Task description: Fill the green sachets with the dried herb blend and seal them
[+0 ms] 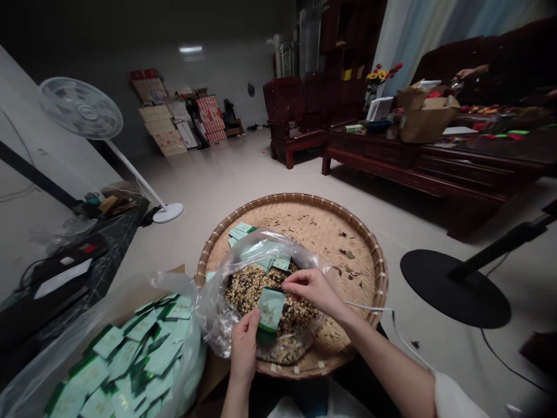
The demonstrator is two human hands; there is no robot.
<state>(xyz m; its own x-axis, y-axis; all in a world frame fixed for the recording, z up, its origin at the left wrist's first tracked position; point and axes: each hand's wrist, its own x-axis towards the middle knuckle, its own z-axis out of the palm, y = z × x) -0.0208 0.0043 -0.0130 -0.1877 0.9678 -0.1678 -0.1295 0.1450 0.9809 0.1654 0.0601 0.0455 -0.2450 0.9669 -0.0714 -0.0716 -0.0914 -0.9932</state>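
My left hand (244, 345) pinches the lower edge of a small green packet (270, 309) and holds it upright over a clear plastic bag (226, 273) full of loose dried tea mix (248, 287). My right hand (314, 288) has its fingers closed at the packet's top edge. The bag lies in a round woven bamboo tray (348, 220). More green packets (240, 231) lie on the tray behind the bag, and a few are inside it.
A large plastic bag of several green packets (126, 360) sits at my lower left. A standing fan (87, 113) is at the left, another black fan base (452, 287) at the right. A dark wooden table (435, 157) with a cardboard box stands behind.
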